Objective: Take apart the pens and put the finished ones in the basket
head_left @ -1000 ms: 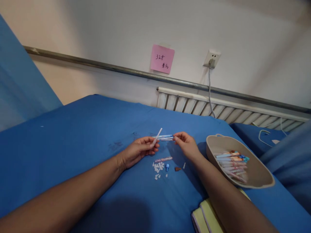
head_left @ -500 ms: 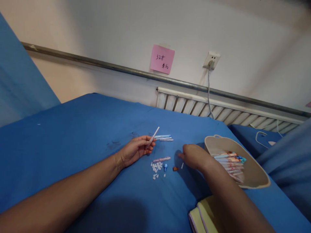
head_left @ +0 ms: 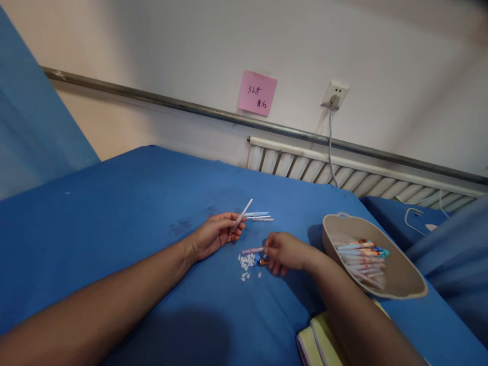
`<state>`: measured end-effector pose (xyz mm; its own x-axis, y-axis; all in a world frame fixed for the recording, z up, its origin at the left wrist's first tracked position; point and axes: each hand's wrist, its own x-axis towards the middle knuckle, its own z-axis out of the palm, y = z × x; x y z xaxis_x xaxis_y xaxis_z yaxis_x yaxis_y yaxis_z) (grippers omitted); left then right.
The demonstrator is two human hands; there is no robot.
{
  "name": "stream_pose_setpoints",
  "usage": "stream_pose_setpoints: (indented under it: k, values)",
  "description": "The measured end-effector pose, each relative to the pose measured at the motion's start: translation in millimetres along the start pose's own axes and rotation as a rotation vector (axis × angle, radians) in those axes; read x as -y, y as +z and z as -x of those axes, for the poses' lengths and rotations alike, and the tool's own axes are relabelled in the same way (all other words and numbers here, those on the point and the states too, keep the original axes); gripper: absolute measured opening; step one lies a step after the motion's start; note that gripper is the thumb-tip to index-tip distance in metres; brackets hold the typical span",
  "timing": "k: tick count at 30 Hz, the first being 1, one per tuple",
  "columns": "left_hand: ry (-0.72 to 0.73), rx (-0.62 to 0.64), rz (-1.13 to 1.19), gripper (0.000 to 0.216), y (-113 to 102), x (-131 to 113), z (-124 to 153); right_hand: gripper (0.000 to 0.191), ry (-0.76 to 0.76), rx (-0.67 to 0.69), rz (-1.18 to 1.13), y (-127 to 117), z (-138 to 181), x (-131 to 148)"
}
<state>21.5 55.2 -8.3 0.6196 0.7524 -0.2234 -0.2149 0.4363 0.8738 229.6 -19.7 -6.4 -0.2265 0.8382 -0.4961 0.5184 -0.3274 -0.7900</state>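
My left hand [head_left: 219,231] is closed round a slim whitish pen barrel [head_left: 244,209], which slants up and right from the fingers. My right hand [head_left: 284,251] is low over the blue cloth, its fingers loosely bent and apart. Those fingers cover the right end of a patterned pen barrel [head_left: 251,250] and touch or nearly touch a small orange-brown piece [head_left: 263,262]. A small blue piece [head_left: 256,261] lies just left of that. Several white cone-shaped tips [head_left: 247,262] are heaped beside them. Thin blue-and-white rods [head_left: 257,214] and another pen barrel [head_left: 263,220] lie beyond my left fingertips.
A beige basket [head_left: 404,264] of pens [head_left: 364,254] stands to the right. Below my right forearm lies a folded yellow-green cloth [head_left: 318,338]. A wall rail [head_left: 190,108], a radiator [head_left: 305,160] and a plugged-in cord [head_left: 331,142] are behind the blue-covered surface [head_left: 152,193].
My right hand has moved left, from beside the basket to the small parts, and its fingers have loosened. The orange-brown piece has shifted left. My left hand keeps its hold on the barrel.
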Motion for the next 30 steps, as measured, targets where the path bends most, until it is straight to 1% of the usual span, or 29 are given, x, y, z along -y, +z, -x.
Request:
stream_pose_setpoints:
  k: [4,7,10,14,21,24,30]
  values:
    - [-0.002,0.005,0.003,0.014,0,0,0,0.005,-0.073,0.005,-0.117,0,-6,-1]
    - [-0.003,0.007,0.001,0.014,0,0,0,0.005,-0.085,0.002,-0.09,-2,-9,-4]
    - [-0.004,0.006,0.003,0.013,0,1,0,0.006,-0.063,-0.031,0.026,-6,-11,-10]
    - [-0.01,0.003,0.002,0.014,0,1,0,0.007,-0.081,-0.112,0.233,-12,-12,-18]
    - [-0.005,0.01,0.004,0.013,0,0,0,0.01,-0.202,-0.247,0.541,-12,-10,-15]
    - [-0.008,0.01,0.001,0.013,0,-1,0,0.01,-0.201,-0.265,0.611,-11,-9,-11]
    - [-0.007,0.002,-0.004,0.013,0,0,0,0.01,-0.205,-0.291,0.652,-9,-10,-9]
